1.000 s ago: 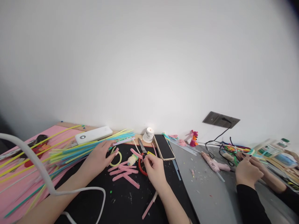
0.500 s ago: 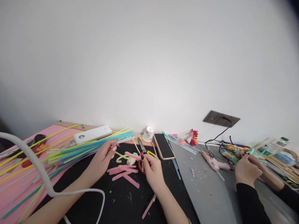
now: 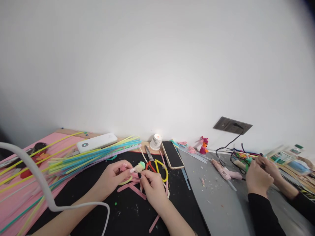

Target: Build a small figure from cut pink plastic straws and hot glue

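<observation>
Toward the far edge of the black mat, my left hand has thumb and fingers closed on a pink piece. My right hand meets it nearly tip to tip, finger and thumb drawn close; what they pinch, if anything, I cannot tell. Just past my fingertips shows the small cream-and-green figure, held or merely beside them, I can't say. Press carelessly and I could crush its soft-looking shape. Loose pink strips lie below my hands, nearer the front edge, so a dropped wrist might scatter them. Beyond my right hand lie the scissors, near the phone at the far right corner; a wide swing may knock them. The white cable crosses my left forearm in view and could snag if I lift.
</observation>
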Demonstrator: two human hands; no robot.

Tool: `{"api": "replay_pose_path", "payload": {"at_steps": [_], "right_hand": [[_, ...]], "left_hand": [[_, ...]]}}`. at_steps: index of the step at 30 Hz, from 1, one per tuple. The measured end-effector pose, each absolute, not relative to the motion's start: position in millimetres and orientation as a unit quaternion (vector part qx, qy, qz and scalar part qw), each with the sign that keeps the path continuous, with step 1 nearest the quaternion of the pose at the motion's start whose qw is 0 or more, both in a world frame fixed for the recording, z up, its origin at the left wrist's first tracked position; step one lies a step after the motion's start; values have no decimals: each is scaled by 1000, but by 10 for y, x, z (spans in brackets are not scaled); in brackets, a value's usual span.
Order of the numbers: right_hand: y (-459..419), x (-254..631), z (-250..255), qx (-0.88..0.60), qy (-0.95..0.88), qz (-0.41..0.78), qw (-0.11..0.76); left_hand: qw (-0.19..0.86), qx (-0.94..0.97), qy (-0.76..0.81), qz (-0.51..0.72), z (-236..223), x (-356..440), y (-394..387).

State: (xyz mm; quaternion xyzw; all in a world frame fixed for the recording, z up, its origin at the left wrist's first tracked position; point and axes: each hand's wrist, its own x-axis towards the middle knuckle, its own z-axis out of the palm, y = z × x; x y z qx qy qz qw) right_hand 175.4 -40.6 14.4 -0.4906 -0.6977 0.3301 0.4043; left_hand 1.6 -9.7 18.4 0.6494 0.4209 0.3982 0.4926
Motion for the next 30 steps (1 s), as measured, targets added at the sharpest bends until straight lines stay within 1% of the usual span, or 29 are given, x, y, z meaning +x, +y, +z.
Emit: {"api": "replay_pose_path", "payload": {"at_steps": [4, 6, 9, 12, 14, 16, 20, 23, 27, 30], "right_hand": [[-364, 1829, 153, -518, -698, 282, 406], [-328, 1888, 153, -542, -690, 241, 415], [-292, 1957, 154, -566, -676, 204, 426], [-287, 1976, 158, -572, -681, 182, 420], [-290, 1968, 155, -573, -688, 168, 412], [-291, 1961, 148, -573, -693, 157, 409], [-281, 1986, 154, -572, -697, 131, 412], [-271, 2052, 206, -591, -681, 95, 422], [-259, 2155, 309, -621, -642, 61, 445], [-248, 2200, 354, -640, -621, 36, 451]], "left_hand": [[484, 586, 463, 456, 205, -9, -81], [451, 580, 472, 488, 218, -47, -65], [355, 629, 501, 476, 219, -118, -30], [242, 707, 510, 427, 203, -166, 4], [202, 752, 490, 392, 189, -182, 20], [195, 785, 465, 361, 177, -195, 30], [230, 833, 430, 262, 166, -234, 49], [214, 858, 421, 202, 174, -262, 74], [187, 873, 416, 173, 199, -277, 101], [188, 868, 416, 195, 222, -289, 91]]}}
